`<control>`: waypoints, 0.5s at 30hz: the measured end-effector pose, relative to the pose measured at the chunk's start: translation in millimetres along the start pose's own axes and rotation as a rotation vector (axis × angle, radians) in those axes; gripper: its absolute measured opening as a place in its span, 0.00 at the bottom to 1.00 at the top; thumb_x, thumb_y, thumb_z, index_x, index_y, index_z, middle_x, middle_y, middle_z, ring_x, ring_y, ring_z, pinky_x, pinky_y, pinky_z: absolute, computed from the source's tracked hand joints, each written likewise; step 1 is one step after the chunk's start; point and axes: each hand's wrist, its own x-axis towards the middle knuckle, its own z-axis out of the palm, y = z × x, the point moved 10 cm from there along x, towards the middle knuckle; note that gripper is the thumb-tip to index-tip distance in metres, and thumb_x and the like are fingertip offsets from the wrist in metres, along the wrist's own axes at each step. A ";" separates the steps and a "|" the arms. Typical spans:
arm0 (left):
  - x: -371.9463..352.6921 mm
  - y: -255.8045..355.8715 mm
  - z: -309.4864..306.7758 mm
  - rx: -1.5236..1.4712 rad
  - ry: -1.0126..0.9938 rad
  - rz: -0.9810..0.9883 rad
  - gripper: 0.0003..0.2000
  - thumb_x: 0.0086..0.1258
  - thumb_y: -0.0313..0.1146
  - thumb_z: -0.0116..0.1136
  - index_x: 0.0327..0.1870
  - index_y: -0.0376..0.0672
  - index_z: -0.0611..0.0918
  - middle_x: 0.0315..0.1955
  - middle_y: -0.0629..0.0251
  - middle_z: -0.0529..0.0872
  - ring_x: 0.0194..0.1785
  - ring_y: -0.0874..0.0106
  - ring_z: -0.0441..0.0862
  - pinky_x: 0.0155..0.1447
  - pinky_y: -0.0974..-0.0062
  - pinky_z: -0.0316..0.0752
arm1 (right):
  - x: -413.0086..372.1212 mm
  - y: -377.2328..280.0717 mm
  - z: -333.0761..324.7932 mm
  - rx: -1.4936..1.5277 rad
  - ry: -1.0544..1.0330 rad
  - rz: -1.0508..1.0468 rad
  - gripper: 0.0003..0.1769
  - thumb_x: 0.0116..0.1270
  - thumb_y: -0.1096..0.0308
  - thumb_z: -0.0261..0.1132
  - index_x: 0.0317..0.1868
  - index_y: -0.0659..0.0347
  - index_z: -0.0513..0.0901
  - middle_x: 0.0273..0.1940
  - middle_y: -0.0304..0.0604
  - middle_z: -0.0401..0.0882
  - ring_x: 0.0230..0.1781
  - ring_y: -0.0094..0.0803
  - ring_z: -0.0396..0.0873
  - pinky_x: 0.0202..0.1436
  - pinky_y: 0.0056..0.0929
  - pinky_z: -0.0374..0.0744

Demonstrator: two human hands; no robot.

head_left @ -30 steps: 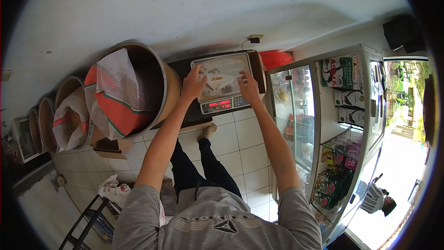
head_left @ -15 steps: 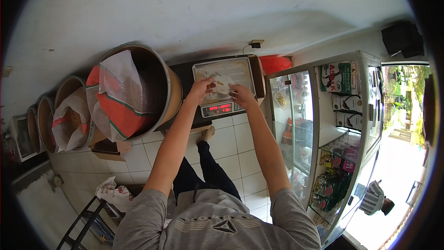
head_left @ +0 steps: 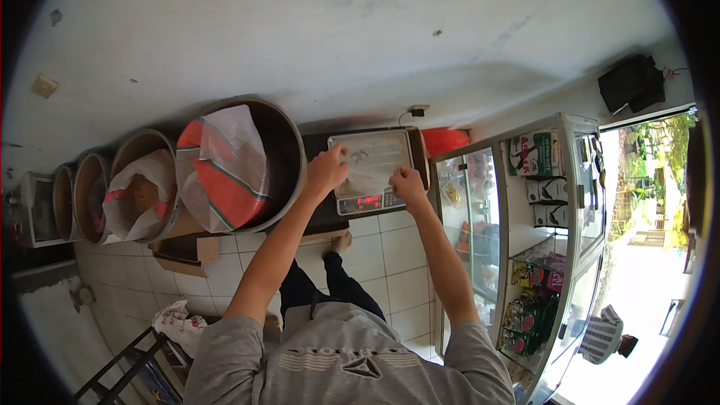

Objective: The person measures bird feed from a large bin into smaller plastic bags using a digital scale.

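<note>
A digital scale [head_left: 361, 203] with a lit red display stands on the dark table, its shallow metal tray [head_left: 407, 151] on top. Over the tray, a thin clear plastic bag [head_left: 367, 177] is drawn out between my two hands; its outline is faint. My left hand [head_left: 330, 168] is closed on the bag's left side, above the tray's left edge. At the front right corner of the scale, my right hand [head_left: 409, 185] is closed on the other side. What the bag contains, if anything, I cannot make out.
Large round bins [head_left: 298, 157] line the wall at left, one with a red and white sack [head_left: 232, 180]. A glass display case [head_left: 487, 180] with packets stands at right. A red plastic bag [head_left: 445, 140] lies behind the table. Outside the doorway is a person [head_left: 602, 337].
My hands have moved apart and closed, with the plastic bag now stretched between them. The view has tilted, so the scale and bins appear lower.
</note>
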 end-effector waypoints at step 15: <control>-148.0 51.5 -198.4 -0.767 -0.333 0.127 0.08 0.61 0.25 0.59 0.25 0.42 0.71 0.21 0.78 0.67 0.27 0.86 0.64 0.32 0.82 0.61 | -148.0 -215.7 139.9 -0.046 -0.366 -0.135 0.09 0.53 0.80 0.58 0.35 0.60 0.72 0.19 0.29 0.66 0.15 0.12 0.58 0.18 0.16 0.54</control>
